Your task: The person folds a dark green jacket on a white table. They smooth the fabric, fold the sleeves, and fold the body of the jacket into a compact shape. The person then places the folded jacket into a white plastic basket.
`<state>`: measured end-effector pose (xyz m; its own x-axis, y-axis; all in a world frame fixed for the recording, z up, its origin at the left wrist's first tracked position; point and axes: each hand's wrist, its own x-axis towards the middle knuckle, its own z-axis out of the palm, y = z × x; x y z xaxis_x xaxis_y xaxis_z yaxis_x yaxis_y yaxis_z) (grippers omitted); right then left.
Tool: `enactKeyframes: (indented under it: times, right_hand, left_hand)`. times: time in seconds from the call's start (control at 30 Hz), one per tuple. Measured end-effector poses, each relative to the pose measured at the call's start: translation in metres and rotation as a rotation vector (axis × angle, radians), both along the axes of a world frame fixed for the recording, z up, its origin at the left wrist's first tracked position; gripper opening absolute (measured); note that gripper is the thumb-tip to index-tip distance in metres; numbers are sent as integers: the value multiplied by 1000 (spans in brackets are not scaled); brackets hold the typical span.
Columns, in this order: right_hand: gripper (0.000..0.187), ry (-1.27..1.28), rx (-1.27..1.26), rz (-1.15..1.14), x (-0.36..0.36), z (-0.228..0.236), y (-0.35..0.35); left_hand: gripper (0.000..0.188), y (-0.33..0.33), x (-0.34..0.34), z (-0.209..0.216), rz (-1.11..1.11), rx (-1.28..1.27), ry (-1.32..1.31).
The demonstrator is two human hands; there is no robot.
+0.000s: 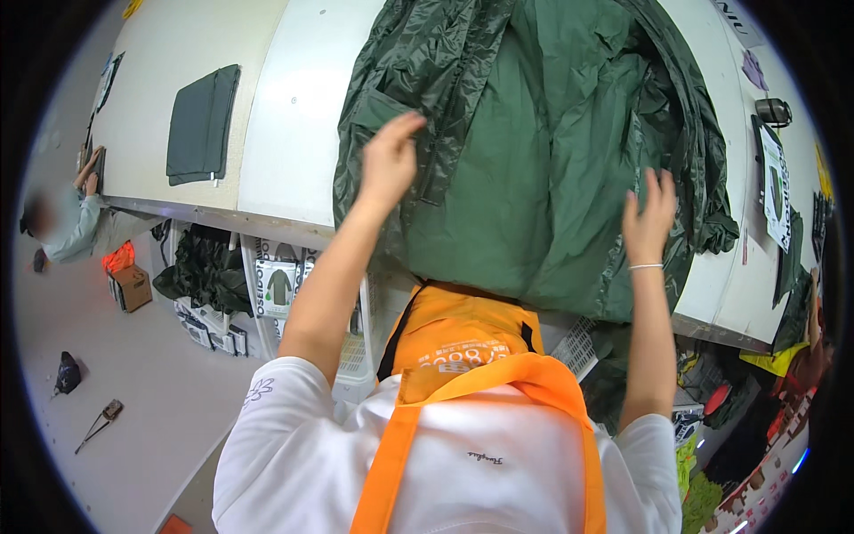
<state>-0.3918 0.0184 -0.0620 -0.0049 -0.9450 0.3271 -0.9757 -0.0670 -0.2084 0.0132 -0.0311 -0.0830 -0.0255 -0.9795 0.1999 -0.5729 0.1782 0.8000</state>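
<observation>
Left hand (390,162), right hand (649,221) over green coat (507,196), white table (298,116) beneath.

Left hand (389,162): blurred, touch unclear
Right hand (650,224): fingertips blurred, touch unclear
Green garment (498,196): top cut off, beyond the 2 hands
Desk (294,151): hidden between the hands
Co-worker (78,230): head blurred, left of the left hand

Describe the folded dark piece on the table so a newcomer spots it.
Start with the long pale table across the view. On it lies a large, rumpled green garment, spread open; look to its left. The folded dark piece is there: a flat, neat near-rectangle with a small white tab at its lower edge, unlike the garment's loose, shiny creases.
</observation>
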Motion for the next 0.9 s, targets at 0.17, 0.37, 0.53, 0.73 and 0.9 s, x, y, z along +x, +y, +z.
enactKeyframes:
  times: [0.17,0.37,0.53,0.73,0.9]
  right_hand:
    - [20,-671,326,315,214,2,13]
    - [30,-509,699,23,294,-33,-12]
    - [22,-690,807,-8,290,-52,-22]
    - [16,-1185,490,100,231,28,15]
    - [15,-1425,604,93,167,50,29]
  left_hand:
    - [32,-13,101,61,273,-270,-278]
    - [19,45,80,64,326,86,301]
    - [51,134,-20,2,206,1050,830]
    - [73,142,-84,20,95,854,1838]
    - [31,120,-117,22,162,743,1752]
